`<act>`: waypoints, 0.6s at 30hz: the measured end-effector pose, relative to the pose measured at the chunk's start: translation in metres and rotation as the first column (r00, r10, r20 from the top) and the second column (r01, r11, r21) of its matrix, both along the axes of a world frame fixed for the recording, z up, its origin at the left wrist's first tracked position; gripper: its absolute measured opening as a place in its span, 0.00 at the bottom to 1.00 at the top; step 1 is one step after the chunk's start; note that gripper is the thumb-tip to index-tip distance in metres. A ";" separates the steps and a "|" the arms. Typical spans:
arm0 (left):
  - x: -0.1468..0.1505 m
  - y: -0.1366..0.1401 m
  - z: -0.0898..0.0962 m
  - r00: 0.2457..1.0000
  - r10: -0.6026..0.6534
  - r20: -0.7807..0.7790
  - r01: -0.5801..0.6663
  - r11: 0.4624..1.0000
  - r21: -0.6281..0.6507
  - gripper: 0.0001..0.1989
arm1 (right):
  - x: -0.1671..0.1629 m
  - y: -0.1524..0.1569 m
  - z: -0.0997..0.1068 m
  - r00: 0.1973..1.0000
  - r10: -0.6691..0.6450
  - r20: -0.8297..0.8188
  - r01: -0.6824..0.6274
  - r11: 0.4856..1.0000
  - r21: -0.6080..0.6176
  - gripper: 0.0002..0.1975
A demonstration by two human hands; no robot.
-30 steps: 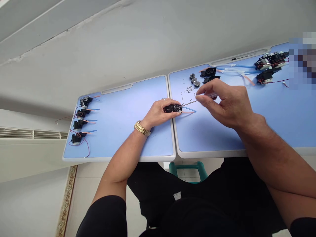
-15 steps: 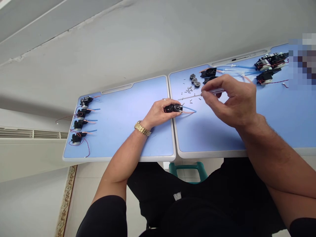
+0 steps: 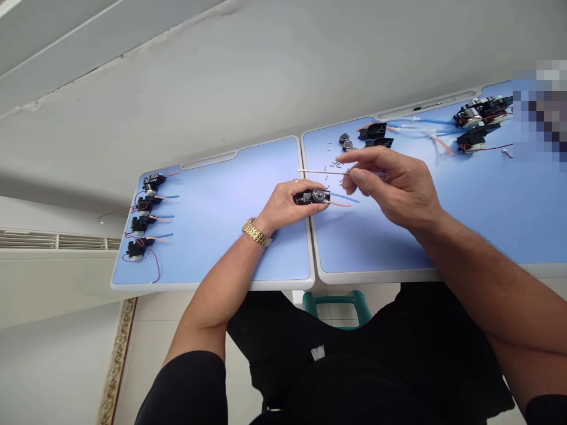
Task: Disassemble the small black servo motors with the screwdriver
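Observation:
My left hand (image 3: 292,199), closed, grips a black pump unit (image 3: 318,196) with a round metal part on top, over the gap between two tables. A blue tube (image 3: 346,197) and a pink tube (image 3: 341,204) stick out of it to the right. In my right hand (image 3: 390,183) is a thin screwdriver (image 3: 321,171), pinched between thumb and fingers; its long shaft points left, above the unit, and its handle is mostly hidden by the fingers. Small loose screws (image 3: 335,163) lie scattered just beyond, partly behind the right hand.
Round metal-and-black parts (image 3: 345,139) and black housings (image 3: 374,131) lie behind my right hand. More units with tubes (image 3: 473,140) stand at the far right, near a blurred patch. Several similar units (image 3: 142,224) line the left table's edge. A green stool (image 3: 363,310) is below.
My right hand has moved left and its fingers have shifted on the screwdriver. The shaft's tip has swung left, past the unit. The unit's tubes have spread apart slightly.

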State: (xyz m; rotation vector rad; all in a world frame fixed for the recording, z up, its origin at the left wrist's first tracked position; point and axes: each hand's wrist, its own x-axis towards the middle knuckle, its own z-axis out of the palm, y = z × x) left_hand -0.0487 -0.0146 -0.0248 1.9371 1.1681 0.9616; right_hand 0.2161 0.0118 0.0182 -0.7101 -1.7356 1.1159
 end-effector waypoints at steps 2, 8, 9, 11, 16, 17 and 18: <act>0.001 -0.001 0.001 1.000 -0.013 0.012 0.014 1.000 -0.018 0.17 | 0.000 0.002 -0.002 0.999 0.035 0.039 -0.035 0.999 0.010 0.11; 0.003 -0.001 -0.002 0.999 -0.024 0.032 0.026 0.997 -0.073 0.19 | -0.001 -0.002 -0.006 0.941 0.015 0.339 -0.042 0.997 0.072 0.05; 0.003 -0.001 -0.003 0.999 -0.027 0.031 0.029 0.997 -0.075 0.20 | -0.001 -0.004 -0.006 0.922 -0.018 0.386 -0.021 0.995 0.096 0.05; 0.005 -0.001 -0.004 0.999 -0.038 0.029 0.040 0.997 -0.069 0.20 | -0.003 -0.007 -0.008 0.885 -0.071 0.460 0.005 0.989 0.145 0.04; 0.009 -0.004 -0.005 1.000 -0.023 0.015 0.024 0.999 -0.048 0.17 | -0.008 -0.007 -0.019 0.823 -0.138 0.551 -0.007 0.968 0.252 0.06; 0.009 -0.004 -0.005 1.000 -0.016 0.009 0.017 0.999 -0.046 0.18 | -0.009 -0.007 -0.022 0.817 -0.147 0.558 -0.012 0.962 0.271 0.06; 0.009 -0.004 -0.005 1.000 -0.011 0.003 0.011 0.999 -0.044 0.18 | -0.009 -0.007 -0.023 0.811 -0.155 0.564 -0.017 0.958 0.287 0.06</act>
